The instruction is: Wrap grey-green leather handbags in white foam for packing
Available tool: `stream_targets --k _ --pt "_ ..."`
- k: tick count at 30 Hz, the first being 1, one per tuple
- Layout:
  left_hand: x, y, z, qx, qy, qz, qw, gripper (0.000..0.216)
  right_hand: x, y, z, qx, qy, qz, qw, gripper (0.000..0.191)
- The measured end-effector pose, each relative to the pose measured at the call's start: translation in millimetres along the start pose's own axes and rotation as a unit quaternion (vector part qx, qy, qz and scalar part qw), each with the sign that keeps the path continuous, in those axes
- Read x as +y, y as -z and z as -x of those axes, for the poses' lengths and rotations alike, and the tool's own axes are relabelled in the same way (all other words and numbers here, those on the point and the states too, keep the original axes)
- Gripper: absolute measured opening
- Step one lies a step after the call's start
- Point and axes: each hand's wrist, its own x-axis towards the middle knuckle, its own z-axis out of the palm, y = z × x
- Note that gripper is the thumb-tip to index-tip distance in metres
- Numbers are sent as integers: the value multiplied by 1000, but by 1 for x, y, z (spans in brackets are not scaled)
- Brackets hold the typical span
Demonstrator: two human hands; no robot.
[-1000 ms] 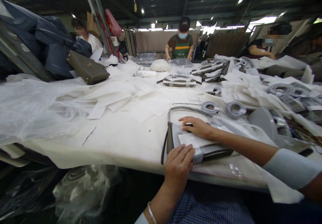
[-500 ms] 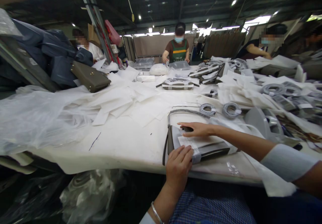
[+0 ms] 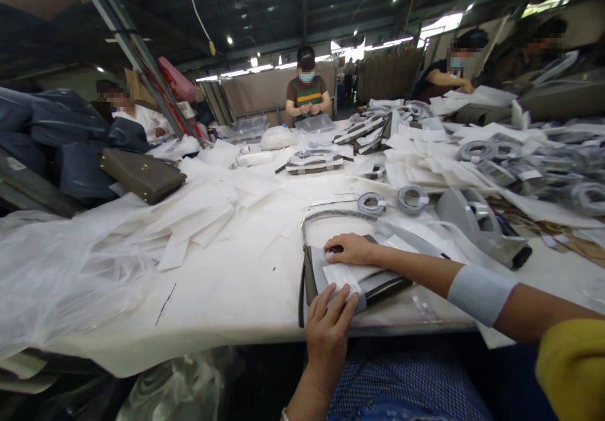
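Observation:
A flat olive-grey handbag [image 3: 384, 287] lies at the near edge of the white table [image 3: 227, 282], partly wrapped in white paper [image 3: 343, 274]. Its strap [image 3: 326, 214] arcs away behind it. My left hand [image 3: 329, 331] lies flat on the bag's near corner, fingers stretched out on the paper. My right hand [image 3: 350, 249] presses down on the bag's far edge, fingers together over a dark fitting. A pale wristband sits on my right forearm.
White paper sheets [image 3: 208, 200] and clear plastic [image 3: 57, 270] cover the left of the table. A brown handbag [image 3: 142, 175] leans on dark blue bags. Coiled straps [image 3: 371, 203] and wrapped bags [image 3: 314, 161] lie behind. Several people work at the far side.
The view has swung to the right and tilted. My left hand has spread flatter on the bag's corner. My right hand stays on the far edge.

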Motion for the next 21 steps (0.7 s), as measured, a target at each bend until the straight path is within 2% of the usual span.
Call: stream_targets --k 4,8,10,12,14,16,17,19,21 --pt "1 9 -2 -16 -23 9 1000 52 -3 -5 -6 47 -2 -11 999 33" --pt "-3 31 -6 -88 5 104 991 47 2 14 9 115 -12 -8 993 33" --pt "-13 39 -8 -79 65 154 983 39 15 32 33 163 -24 11 986 37" --pt "-29 40 -9 -32 178 173 968 35 35 48 65 212 -69 54 973 43" --pt "-47 33 -13 -11 314 191 930 39 57 57 96 221 -170 86 956 51" --pt "-62 21 -20 -45 416 235 877 48 73 59 119 185 -265 73 944 59" --pt "-66 14 -25 -67 444 259 855 52 76 57 126 165 -296 52 940 62" --pt "-69 6 -37 -91 461 293 833 60 76 54 134 157 -322 6 934 67" --pt "-67 7 -51 -75 460 308 829 67 66 54 136 203 -315 -37 926 71"
